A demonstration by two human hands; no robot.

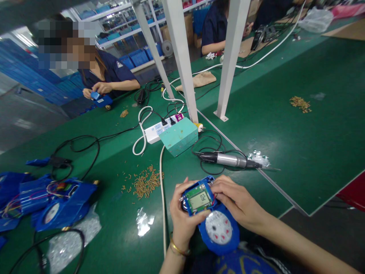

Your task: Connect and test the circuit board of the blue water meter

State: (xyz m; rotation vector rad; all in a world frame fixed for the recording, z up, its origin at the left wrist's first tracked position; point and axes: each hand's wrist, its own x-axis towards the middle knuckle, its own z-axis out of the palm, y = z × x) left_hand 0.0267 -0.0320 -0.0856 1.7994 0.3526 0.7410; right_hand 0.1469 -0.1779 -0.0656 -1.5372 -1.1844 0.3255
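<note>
Blue water meter (218, 228) held between both hands: left hand (182, 217) grips circuit board (199, 198) side, right hand (238, 201) opposite.

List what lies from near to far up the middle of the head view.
The blue water meter, held by the left hand and right hand → electric screwdriver → teal box → tan cloth → seated person in dark blue.

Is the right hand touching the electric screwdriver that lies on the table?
Apart. The head view shows a strip of green table between the right hand and the screwdriver; the hand grips the blue meter instead.
</note>
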